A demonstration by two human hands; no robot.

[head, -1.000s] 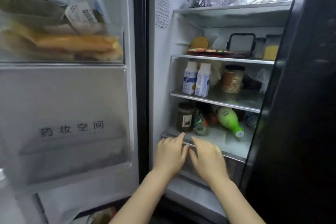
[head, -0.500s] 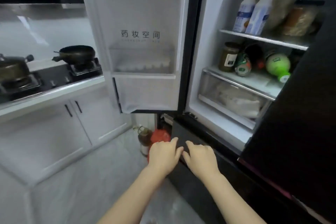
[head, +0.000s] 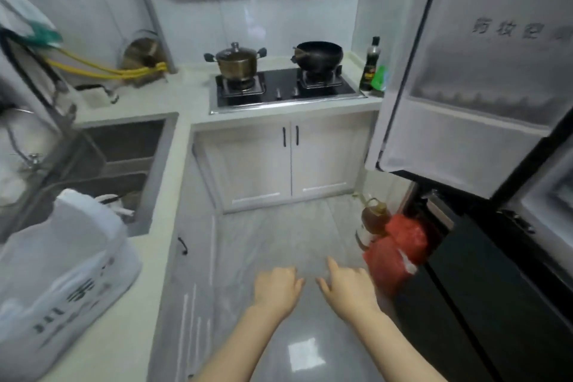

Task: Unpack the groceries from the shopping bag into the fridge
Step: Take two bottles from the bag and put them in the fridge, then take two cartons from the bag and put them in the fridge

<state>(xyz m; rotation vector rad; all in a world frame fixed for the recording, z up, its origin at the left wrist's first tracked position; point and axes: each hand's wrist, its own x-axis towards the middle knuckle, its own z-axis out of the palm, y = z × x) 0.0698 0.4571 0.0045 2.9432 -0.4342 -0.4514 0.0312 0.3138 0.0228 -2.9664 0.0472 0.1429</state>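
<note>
A white plastic shopping bag (head: 62, 260) with dark print stands on the counter at the lower left, its handles up. The fridge's open door (head: 465, 77) fills the upper right, with the dark lower fridge front (head: 483, 304) below it. My left hand (head: 277, 288) and my right hand (head: 348, 287) hover side by side over the grey floor, palms down, fingers loosely curled, both empty. Neither hand touches the bag or the fridge.
A red plastic bag (head: 397, 251) and an oil jug (head: 373, 215) sit on the floor against the fridge. The stove (head: 285, 91) carries a steel pot (head: 237, 62) and a black wok (head: 319, 54). A sink (head: 121, 158) lies behind the shopping bag.
My view has swung left from the fridge shelves to the kitchen counter and floor. Both hands have come away from the fridge and now hang over the floor.
</note>
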